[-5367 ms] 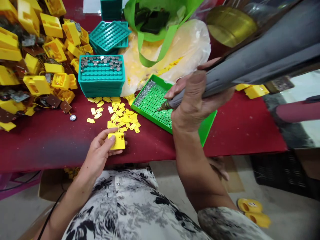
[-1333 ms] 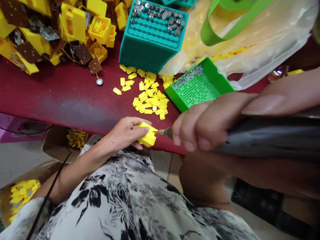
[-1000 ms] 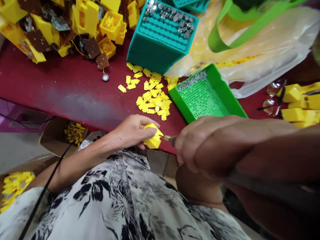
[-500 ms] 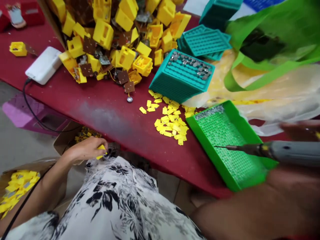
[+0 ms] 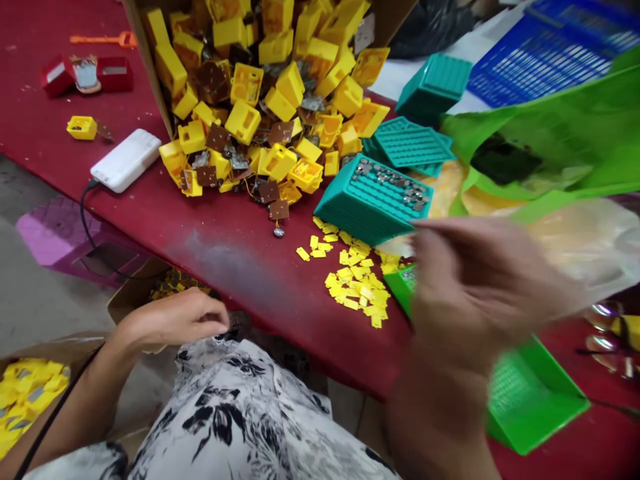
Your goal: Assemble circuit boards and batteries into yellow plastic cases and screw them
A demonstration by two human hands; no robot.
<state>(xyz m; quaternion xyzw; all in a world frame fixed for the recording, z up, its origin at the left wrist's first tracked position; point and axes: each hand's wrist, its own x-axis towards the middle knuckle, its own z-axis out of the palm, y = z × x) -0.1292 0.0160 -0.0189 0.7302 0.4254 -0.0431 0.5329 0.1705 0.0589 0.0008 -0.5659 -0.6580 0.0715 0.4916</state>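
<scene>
My left hand (image 5: pixel 170 321) is low, just below the front edge of the red table (image 5: pixel 215 247), over my patterned lap. Its fingers curl down and I see nothing yellow in it. My right hand (image 5: pixel 475 287) is blurred, fingers spread, hovering over the near-left end of the green screw tray (image 5: pixel 535 400); no screwdriver shows in it. A scatter of small yellow tabs (image 5: pixel 357 283) lies just left of that hand. Behind the tabs stands a teal tray stack (image 5: pixel 373 200) with button cells on top.
A heap of yellow housings (image 5: pixel 260 100) with brown boards spills from a cardboard box at the back. A white power bank (image 5: pixel 125 160) lies at the left, a green bag (image 5: pixel 540 140) and blue basket (image 5: pixel 545 53) at the right. Boxes of yellow parts (image 5: pixel 25 393) stand on the floor.
The screw was driven into the yellow piece, then my left hand dropped below the table and the piece left sight. My right hand swung up over the green tray; the screwdriver is gone from view.
</scene>
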